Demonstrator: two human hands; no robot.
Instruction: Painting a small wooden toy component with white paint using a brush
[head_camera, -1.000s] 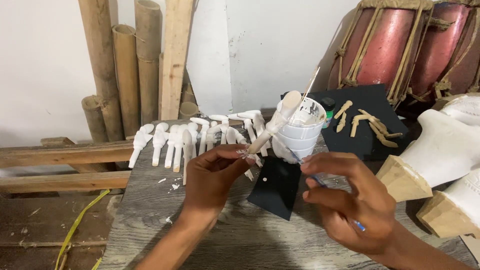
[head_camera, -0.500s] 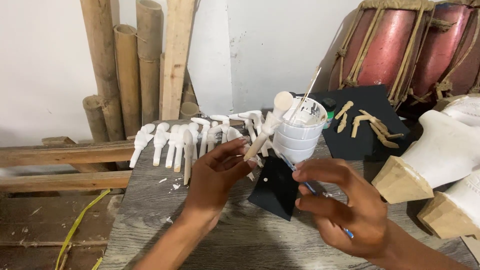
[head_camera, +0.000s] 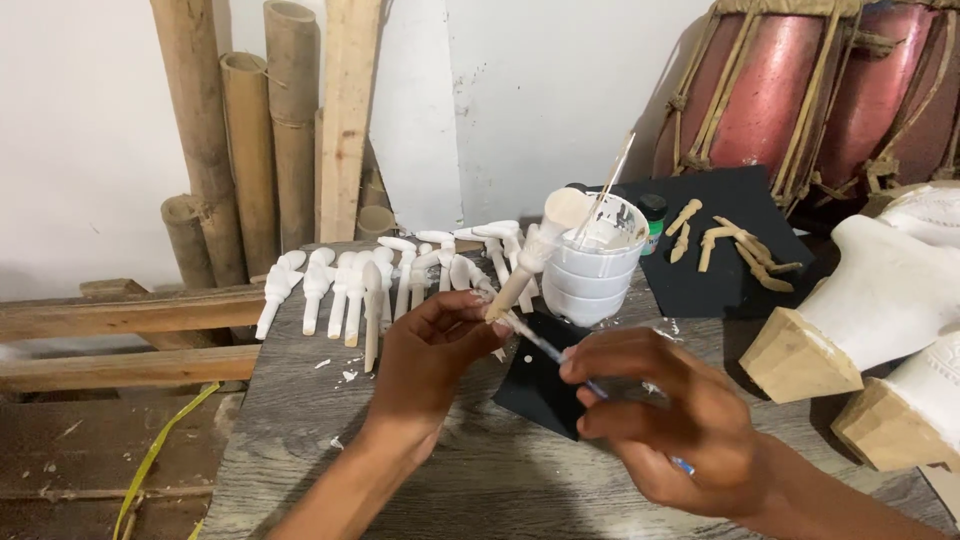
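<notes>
My left hand grips a small wooden peg-shaped piece by its bare lower end; its upper part is painted white and points up toward a stack of white cups. My right hand holds a thin paintbrush, whose tip touches the piece near my left fingers. Both hands hover over a grey wooden tabletop. A black square sheet lies beneath them.
A row of white-painted pieces lies behind my hands. Unpainted wooden pieces rest on a black sheet at the back right. White carved figures on wooden bases stand right. Bamboo poles and red drums stand behind.
My right hand has moved right and down, drawing the brush along the piece. The left hand has tilted the piece slightly more upright.
</notes>
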